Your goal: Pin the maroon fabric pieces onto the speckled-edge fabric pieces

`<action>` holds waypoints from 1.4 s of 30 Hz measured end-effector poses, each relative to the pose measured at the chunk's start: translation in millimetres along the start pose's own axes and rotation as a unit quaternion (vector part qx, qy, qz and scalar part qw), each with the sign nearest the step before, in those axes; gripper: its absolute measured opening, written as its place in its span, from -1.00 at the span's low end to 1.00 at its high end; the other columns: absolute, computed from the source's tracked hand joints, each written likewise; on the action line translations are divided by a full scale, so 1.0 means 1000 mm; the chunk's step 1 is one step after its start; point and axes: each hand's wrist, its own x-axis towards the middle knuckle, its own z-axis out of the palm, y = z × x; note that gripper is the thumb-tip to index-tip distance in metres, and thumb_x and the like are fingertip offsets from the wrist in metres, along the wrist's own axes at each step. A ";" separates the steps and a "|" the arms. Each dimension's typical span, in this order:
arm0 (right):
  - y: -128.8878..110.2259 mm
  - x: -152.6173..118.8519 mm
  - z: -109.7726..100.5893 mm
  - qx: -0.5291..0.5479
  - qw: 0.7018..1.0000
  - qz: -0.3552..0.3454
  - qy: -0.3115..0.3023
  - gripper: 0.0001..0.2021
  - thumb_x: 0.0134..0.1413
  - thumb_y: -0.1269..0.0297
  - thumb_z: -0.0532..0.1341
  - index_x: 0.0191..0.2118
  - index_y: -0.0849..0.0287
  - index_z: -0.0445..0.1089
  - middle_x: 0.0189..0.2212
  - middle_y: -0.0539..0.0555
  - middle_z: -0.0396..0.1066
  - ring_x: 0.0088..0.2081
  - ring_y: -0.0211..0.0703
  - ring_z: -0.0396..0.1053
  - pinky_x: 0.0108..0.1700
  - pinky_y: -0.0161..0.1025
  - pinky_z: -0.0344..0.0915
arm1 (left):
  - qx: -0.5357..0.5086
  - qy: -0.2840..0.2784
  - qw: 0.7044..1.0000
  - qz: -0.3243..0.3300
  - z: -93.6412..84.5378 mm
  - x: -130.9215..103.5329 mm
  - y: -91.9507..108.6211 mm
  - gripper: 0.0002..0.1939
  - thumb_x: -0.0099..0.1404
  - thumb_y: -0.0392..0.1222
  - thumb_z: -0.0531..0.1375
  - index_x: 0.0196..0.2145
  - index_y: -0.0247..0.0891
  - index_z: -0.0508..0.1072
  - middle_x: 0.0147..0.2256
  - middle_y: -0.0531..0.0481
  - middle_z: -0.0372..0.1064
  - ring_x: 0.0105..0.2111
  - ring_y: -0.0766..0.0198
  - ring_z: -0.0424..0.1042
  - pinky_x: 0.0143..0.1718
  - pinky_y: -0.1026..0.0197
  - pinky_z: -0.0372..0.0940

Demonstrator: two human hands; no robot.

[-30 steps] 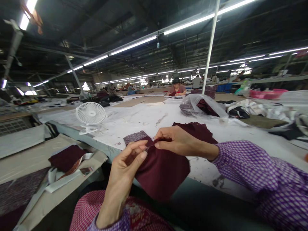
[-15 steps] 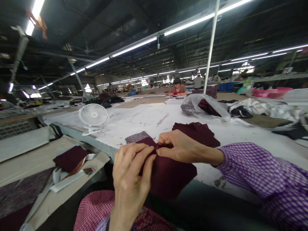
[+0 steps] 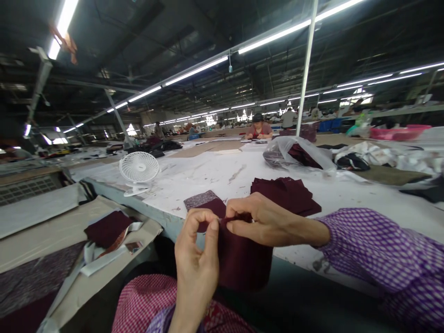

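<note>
A dark maroon fabric piece [image 3: 245,259] hangs down over the table's near edge from my two hands. My left hand [image 3: 197,245] pinches its upper left edge between thumb and index finger. Close beside it, my right hand [image 3: 256,219] is closed on the same top edge, fingers curled. Both sets of fingertips nearly meet, and what lies right between them is too small to make out. Just behind my hands, a maroon fabric piece with a speckled grey part [image 3: 200,199] rests on the table. A stack of maroon fabric pieces [image 3: 286,195] sits beyond my right hand.
On the white-covered table [image 3: 194,169] stand a small white fan [image 3: 139,167] and a clear plastic bag [image 3: 299,153] with maroon cloth inside. Fabric scraps [image 3: 109,229] lie on a lower surface at left. Across the table a person [image 3: 258,129] sits working.
My left hand has turned and its fingers now pinch the cloth's edge more upright. The maroon piece now hangs straighter and narrower below my hands.
</note>
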 end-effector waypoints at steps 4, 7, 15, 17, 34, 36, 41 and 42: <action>0.004 0.002 -0.002 0.078 0.996 0.023 -0.024 -0.89 -0.02 0.41 0.12 -0.51 0.21 0.19 -0.61 -0.12 0.12 -0.54 -0.39 0.05 -0.51 -0.40 -0.01 | -0.257 -0.028 0.945 -0.201 -0.003 0.007 -0.001 -0.86 0.17 -0.14 0.21 -0.42 -0.28 0.39 -0.45 0.03 0.31 -0.43 0.33 0.30 -0.37 0.30 0.23; 0.006 0.004 -0.001 0.116 0.991 0.052 -0.035 -0.87 -0.03 0.37 0.12 -0.53 0.21 0.16 -0.60 -0.11 0.11 -0.53 -0.37 0.05 -0.52 -0.39 -0.01 | -0.282 -0.018 0.939 -0.197 -0.010 0.011 -0.002 -0.82 0.19 -0.11 0.19 -0.44 -0.30 0.41 -0.45 0.02 0.32 -0.45 0.35 0.29 -0.38 0.31 0.23; 0.002 0.001 0.005 0.073 0.994 0.078 -0.015 -0.87 -0.02 0.39 0.12 -0.53 0.22 0.19 -0.61 -0.10 0.16 -0.53 -0.37 0.08 -0.52 -0.40 0.01 | 0.139 -0.030 0.985 0.098 -0.008 0.000 0.010 -0.96 0.21 -0.24 0.19 -0.35 -0.23 0.42 -0.36 0.02 0.37 -0.29 0.25 0.33 -0.22 0.21 0.21; -0.001 0.000 0.005 0.032 0.997 0.070 -0.019 -0.89 -0.02 0.42 0.12 -0.52 0.23 0.21 -0.61 -0.10 0.18 -0.54 -0.38 0.10 -0.50 -0.40 0.02 | 0.180 -0.026 0.972 0.147 -0.007 0.000 0.010 -0.95 0.23 -0.29 0.15 -0.38 -0.23 0.40 -0.39 0.03 0.37 -0.31 0.26 0.33 -0.24 0.19 0.21; -0.003 0.000 -0.002 0.046 0.997 -0.055 -0.015 -0.83 0.09 0.41 0.12 -0.51 0.25 0.24 -0.62 -0.12 0.13 -0.55 -0.43 0.05 -0.48 -0.43 0.02 | -0.258 -0.045 0.936 -0.234 -0.008 0.001 0.008 -0.79 0.08 -0.08 0.32 -0.43 -0.28 0.48 -0.49 0.06 0.34 -0.45 0.39 0.30 -0.40 0.37 0.22; -0.003 -0.001 -0.003 0.079 0.996 -0.024 -0.018 -0.82 0.10 0.38 0.12 -0.51 0.25 0.24 -0.62 -0.12 0.14 -0.55 -0.43 0.05 -0.49 -0.43 0.03 | -0.289 -0.053 0.917 -0.271 -0.008 0.002 0.007 -0.77 0.05 -0.08 0.35 -0.38 -0.28 0.52 -0.47 0.05 0.38 -0.45 0.38 0.33 -0.35 0.34 0.27; -0.005 -0.002 -0.004 0.122 0.992 0.004 -0.028 -0.80 0.12 0.31 0.12 -0.50 0.24 0.25 -0.61 -0.11 0.13 -0.55 -0.41 0.05 -0.49 -0.43 0.03 | -0.293 -0.047 0.913 -0.280 -0.011 0.004 0.006 -0.71 0.01 -0.04 0.37 -0.34 -0.28 0.56 -0.46 0.00 0.45 -0.41 0.30 0.41 -0.31 0.28 0.33; -0.005 -0.002 -0.004 0.126 0.992 0.007 -0.028 -0.80 0.11 0.31 0.12 -0.50 0.24 0.25 -0.61 -0.10 0.13 -0.55 -0.41 0.06 -0.50 -0.42 0.04 | -0.290 -0.045 0.915 -0.275 -0.013 0.004 0.006 -0.70 0.03 -0.01 0.35 -0.35 -0.29 0.57 -0.46 -0.02 0.46 -0.40 0.28 0.42 -0.32 0.28 0.33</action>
